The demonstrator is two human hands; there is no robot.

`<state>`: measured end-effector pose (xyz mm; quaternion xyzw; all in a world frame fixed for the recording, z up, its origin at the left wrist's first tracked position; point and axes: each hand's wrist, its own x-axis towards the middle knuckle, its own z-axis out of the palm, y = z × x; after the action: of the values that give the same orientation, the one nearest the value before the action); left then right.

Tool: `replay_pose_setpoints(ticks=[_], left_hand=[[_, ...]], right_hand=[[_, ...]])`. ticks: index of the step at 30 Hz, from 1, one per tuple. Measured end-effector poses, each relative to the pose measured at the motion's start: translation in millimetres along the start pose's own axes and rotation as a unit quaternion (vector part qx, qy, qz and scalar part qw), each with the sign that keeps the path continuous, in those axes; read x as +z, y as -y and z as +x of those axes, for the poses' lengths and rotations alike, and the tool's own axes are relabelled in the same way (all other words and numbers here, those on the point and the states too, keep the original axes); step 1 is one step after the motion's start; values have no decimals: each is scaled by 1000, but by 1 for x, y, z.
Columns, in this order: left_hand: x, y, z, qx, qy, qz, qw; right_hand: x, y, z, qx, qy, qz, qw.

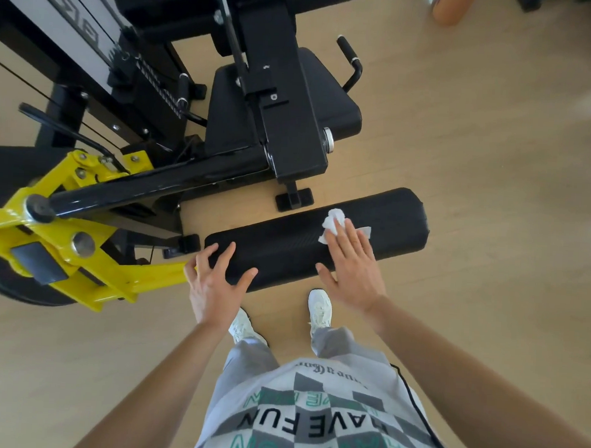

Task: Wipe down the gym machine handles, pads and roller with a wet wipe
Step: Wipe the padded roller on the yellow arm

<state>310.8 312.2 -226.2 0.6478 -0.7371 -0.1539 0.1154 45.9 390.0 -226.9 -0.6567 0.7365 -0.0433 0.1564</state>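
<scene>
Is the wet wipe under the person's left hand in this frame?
No, the wipe lies under the straight fingers of the right hand on the roller, while the left hand grips the roller's other end.

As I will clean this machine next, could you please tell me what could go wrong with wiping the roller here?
The wipe is bunched under the flat right hand, so it may slip free or skip parts of the roller. The roller might also turn under the push, as the left hand steadies only its end.
</scene>
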Motion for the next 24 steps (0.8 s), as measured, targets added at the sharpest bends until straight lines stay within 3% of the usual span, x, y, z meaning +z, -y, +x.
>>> replay_pose_setpoints(ticks=[6,9,18,24], left_hand=[[-1,1,-2,-7,-6,-23,1000],[-3,6,-4,-8,-15,-62,998],[-9,12,-21,-176,-26,-229,957],[-10,28,-23,-218,14,-290,932]], right_hand=[[-15,-42,-4,125,-41,-40,991],[-12,-30,-2,117,-37,-31,992],[11,73,20,-123,40,-2,992],[14,108,49,-235,94,-12,967]])
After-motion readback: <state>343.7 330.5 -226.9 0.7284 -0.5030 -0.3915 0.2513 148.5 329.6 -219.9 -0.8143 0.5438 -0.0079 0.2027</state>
